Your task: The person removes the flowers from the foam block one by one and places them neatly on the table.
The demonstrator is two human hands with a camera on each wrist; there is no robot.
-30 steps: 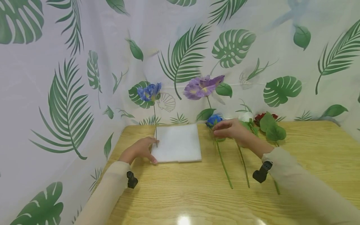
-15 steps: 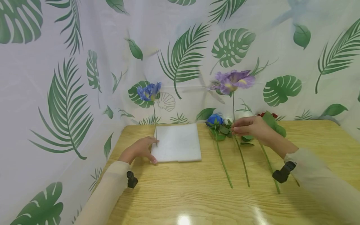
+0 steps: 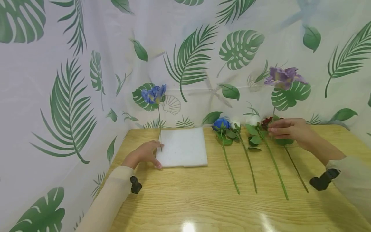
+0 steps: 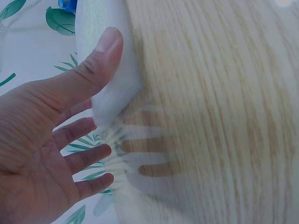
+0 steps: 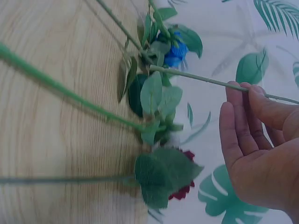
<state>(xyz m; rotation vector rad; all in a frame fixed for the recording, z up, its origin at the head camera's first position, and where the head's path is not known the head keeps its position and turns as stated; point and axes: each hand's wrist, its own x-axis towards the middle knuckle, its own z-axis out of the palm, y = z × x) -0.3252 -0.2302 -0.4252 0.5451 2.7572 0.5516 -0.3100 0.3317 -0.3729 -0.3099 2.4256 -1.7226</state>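
Observation:
In the head view my right hand (image 3: 290,130) pinches the stem of a purple iris (image 3: 284,77) between thumb and fingertips. The iris is upright, its bloom in front of the patterned curtain; in the right wrist view the stem's cut end (image 5: 154,68) shows off the table. My left hand (image 3: 145,153) rests at the left edge of a white foam block (image 3: 184,148), thumb at the near corner. Seen from the left wrist, its fingers (image 4: 88,158) are spread and fairly straight. A blue iris (image 3: 153,94) stands upright in the block beside that hand.
Right of the block lie a blue rose (image 3: 221,124), two white roses, one of them the larger white rose (image 3: 253,120), and a red rose (image 3: 266,122), stems toward me. A leaf-print curtain (image 3: 185,58) hangs behind the wooden table (image 3: 179,199).
My right hand has carried the purple iris rightward across the lying roses, from above the blue one to above the red one. The left hand and foam block stay where they were.

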